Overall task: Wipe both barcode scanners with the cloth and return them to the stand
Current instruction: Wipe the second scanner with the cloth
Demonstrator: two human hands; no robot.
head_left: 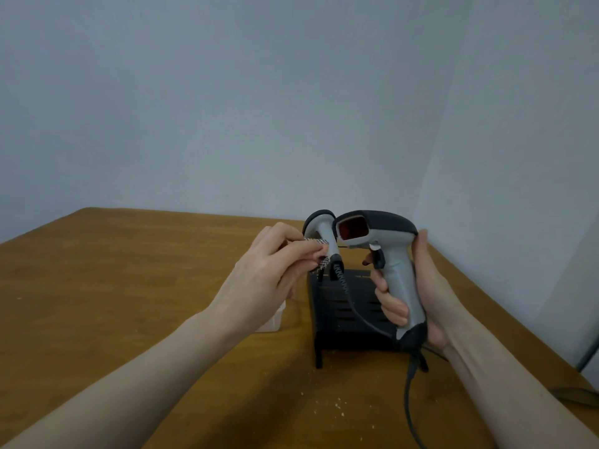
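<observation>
My right hand (418,293) grips the handle of a grey and black barcode scanner (385,251), held upright above the black slotted stand (343,315); its red window faces me and its cable (409,400) hangs down to the table. A second grey scanner (324,234) sits in the stand behind, head up, with a coiled cord. My left hand (272,273) pinches a small checked cloth (319,246), bunched in the fingers, just left of the held scanner and in front of the second scanner.
A small clear plastic box (275,319) lies on the brown wooden table (129,286) beneath my left wrist. Pale crumbs dot the table near the front. Walls close in behind and on the right, near the table's right edge.
</observation>
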